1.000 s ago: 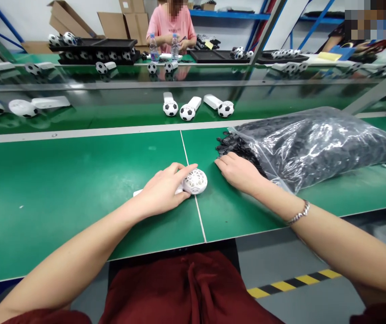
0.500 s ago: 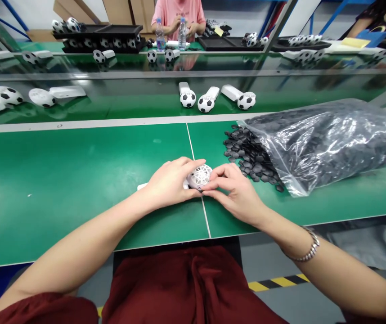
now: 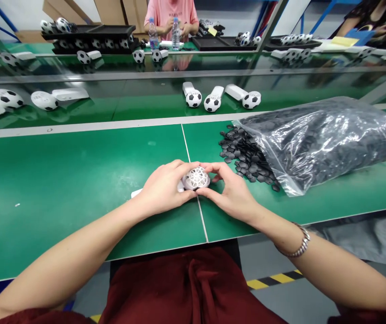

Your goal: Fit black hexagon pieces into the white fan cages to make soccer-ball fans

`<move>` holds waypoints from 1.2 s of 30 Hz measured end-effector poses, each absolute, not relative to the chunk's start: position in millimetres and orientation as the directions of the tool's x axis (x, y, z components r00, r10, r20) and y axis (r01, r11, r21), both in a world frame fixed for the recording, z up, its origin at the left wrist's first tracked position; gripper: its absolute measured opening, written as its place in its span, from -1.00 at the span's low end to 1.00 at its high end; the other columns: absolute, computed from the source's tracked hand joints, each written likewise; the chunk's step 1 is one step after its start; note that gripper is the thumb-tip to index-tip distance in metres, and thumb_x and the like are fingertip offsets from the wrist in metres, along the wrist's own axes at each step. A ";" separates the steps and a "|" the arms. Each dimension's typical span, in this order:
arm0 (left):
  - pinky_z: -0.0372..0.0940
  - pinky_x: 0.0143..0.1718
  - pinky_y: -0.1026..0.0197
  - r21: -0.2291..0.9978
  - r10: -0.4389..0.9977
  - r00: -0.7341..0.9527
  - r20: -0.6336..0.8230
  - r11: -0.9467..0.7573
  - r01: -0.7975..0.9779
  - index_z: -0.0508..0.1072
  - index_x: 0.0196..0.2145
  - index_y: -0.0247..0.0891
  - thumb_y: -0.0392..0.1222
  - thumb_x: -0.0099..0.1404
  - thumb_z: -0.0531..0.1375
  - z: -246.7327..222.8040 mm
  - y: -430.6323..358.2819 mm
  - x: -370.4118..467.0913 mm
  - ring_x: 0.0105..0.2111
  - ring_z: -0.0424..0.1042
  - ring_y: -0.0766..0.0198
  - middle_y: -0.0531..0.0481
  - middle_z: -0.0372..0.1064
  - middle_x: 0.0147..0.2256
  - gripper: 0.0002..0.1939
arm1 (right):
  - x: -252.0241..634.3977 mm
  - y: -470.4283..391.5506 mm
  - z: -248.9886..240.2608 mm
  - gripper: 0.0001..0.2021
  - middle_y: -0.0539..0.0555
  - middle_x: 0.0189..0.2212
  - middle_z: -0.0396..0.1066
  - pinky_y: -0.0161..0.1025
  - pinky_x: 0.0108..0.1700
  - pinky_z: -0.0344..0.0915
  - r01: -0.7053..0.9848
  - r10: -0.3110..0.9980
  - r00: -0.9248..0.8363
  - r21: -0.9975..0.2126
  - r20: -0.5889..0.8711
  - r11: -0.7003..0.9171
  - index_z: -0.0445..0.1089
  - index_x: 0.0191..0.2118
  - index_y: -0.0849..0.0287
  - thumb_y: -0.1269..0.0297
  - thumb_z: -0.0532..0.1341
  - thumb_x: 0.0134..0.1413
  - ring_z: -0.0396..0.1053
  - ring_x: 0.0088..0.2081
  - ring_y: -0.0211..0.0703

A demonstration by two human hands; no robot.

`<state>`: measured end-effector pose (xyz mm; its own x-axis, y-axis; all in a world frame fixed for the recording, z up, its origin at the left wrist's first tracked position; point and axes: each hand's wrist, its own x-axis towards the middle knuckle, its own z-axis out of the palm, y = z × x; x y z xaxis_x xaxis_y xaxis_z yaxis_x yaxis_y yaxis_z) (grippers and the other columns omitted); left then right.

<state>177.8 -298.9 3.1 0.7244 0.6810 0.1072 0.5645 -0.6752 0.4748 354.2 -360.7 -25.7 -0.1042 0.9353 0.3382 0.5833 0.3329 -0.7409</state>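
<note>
2 bare hands met over the green tabletop [image 3: 78, 175], both clamped on a round white plastic openwork head [image 3: 197, 177]. From its left side, the left hand [image 3: 164, 185] gripped it between thumb and forefinger; from the other side, the right hand [image 3: 234, 191] pinched its rim, the thumb at the near edge and fingertips at the far edge. Between the thumbs, a small dark patch showed under the rim, too small to identify. A white plastic handle [image 3: 136, 192] stuck out from beneath the left hand, its middle hidden. Just beyond the right hand, untouched, lay a heap of small flat black pieces [image 3: 252, 166], spilling from the mouth of a bulging clear plastic bag [image 3: 334, 135] farther to that hand's right. A silver chain bracelet [image 3: 303, 243] circled the right wrist. Well beyond both hands lay 3 white handled devices with black-patched football heads [image 3: 212, 102].
</note>
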 end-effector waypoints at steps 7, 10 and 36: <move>0.23 -0.16 0.12 0.464 0.712 0.699 0.061 -0.641 0.612 0.19 0.08 -0.07 -0.02 0.11 0.19 2.4 -300.5 177.4 -0.10 0.32 0.13 0.01 0.30 -0.07 -0.43 | 395.3 -331.2 -16.9 -0.80 0.06 -0.26 0.40 -0.24 -0.27 0.31 0.687 0.954 -0.086 -0.676 0.286 0.265 0.35 -0.24 0.17 0.20 0.21 0.02 0.35 -0.23 -0.15; 0.20 -0.11 0.07 0.453 0.734 0.679 0.035 -0.617 0.644 0.19 0.07 -0.13 -0.06 0.08 0.20 1.1 -299.8 177.6 -0.08 0.31 0.11 -0.01 0.28 0.00 -0.42 | 428.0 -314.3 -22.1 -0.88 0.09 -0.35 0.40 -0.16 -0.22 0.28 0.887 0.954 -0.046 -0.427 0.297 0.176 0.43 -0.34 0.20 0.27 0.22 0.00 0.34 -0.29 -0.11; -0.25 0.17 -0.18 0.471 0.613 0.788 0.052 -0.711 0.522 0.16 0.12 -0.08 -0.10 0.03 0.25 4.3 -290.1 167.4 0.03 0.15 0.06 -0.03 0.28 -0.01 -0.31 | 369.3 -355.2 -1.4 -0.94 0.00 -0.40 0.41 -0.28 -0.26 0.25 0.584 0.898 -0.354 -0.688 0.262 0.431 0.40 -0.35 0.15 0.38 0.18 0.08 0.33 -0.33 -0.25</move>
